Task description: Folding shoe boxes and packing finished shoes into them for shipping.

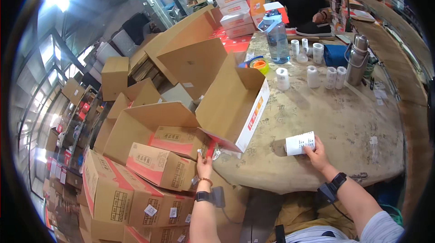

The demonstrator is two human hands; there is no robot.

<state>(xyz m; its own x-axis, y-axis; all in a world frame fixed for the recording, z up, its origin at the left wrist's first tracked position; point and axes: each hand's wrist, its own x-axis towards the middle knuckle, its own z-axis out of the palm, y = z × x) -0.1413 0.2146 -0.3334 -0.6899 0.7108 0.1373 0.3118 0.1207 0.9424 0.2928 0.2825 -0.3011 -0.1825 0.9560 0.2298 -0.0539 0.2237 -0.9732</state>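
My right hand [318,153] is closed around a roll of white printed labels [299,144], held on its side just above the near part of the table. My left hand [204,165] reaches among the brown cartons, its fingers pinched by a small white label [199,151]. Just beside it are a brown-and-red shoe box [156,163] and another shoe box [174,138] inside an open carton [136,123]. Small white stickers show on several of the stacked boxes [108,188] below. The fingertips of my left hand are partly hidden.
An open carton [226,102] with raised flaps leans on the table's left edge. Several label rolls [282,79], tape [259,65], a water bottle [277,43] and a steel flask [357,61] stand on the table [335,120]. Across it sits a person [299,2] near a dark shoe [313,28].
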